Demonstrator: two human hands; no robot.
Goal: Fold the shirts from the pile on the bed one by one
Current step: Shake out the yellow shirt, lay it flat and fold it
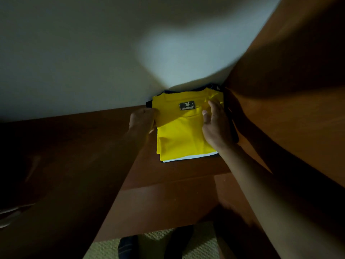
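A folded yellow shirt (pixel 181 131) with a dark neck label lies on top of a small stack of folded shirts, of which a white edge (pixel 188 158) and dark fabric show underneath. The stack sits on a brown wooden shelf (pixel 179 172) against a pale wall. My left hand (pixel 141 118) grips the shirt's left edge near the collar, fingers curled round it. My right hand (pixel 214 126) rests on the shirt's right side with its fingers spread and relaxed. The bed and the pile are out of view.
A tall wooden panel (pixel 291 75) rises right beside the stack on the right. A pale wall (pixel 93 53) is behind. A lower wooden surface (pixel 162 208) lies in front; below it are beige carpet (pixel 201 242) and a dark slipper (pixel 127 247).
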